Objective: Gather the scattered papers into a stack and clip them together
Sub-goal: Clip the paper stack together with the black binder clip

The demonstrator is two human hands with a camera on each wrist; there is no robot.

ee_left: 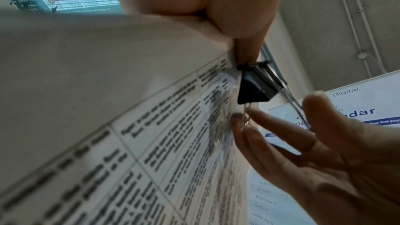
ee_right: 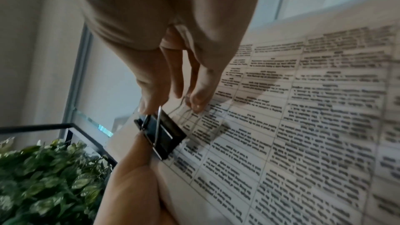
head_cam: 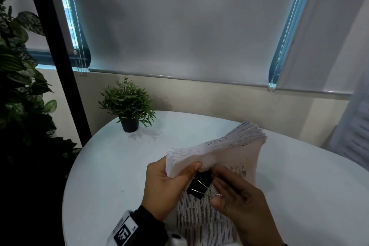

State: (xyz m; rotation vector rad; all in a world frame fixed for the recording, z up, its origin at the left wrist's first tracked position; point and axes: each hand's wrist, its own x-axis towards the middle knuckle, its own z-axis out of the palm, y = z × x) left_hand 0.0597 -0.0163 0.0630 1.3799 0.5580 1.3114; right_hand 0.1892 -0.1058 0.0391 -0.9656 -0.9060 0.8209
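A thick stack of printed papers (head_cam: 219, 148) is held tilted above the round white table (head_cam: 119, 166). My left hand (head_cam: 185, 170) grips the stack's near left corner, thumb on the top sheet and fingers hidden underneath. A black binder clip (head_cam: 199, 184) sits on the stack's edge just right of that thumb; it also shows in the left wrist view as the clip (ee_left: 253, 88) and in the right wrist view as the clip (ee_right: 164, 134). My right hand (head_cam: 217, 191) pinches the clip's wire handles, thumb on one and fingertips (ee_right: 197, 105) on the other.
A small potted plant (head_cam: 127, 106) stands at the table's far left edge. Tall leafy foliage (head_cam: 20, 86) and a black post (head_cam: 60, 56) lie left of the table. A closed roller blind (head_cam: 179, 26) covers the window behind.
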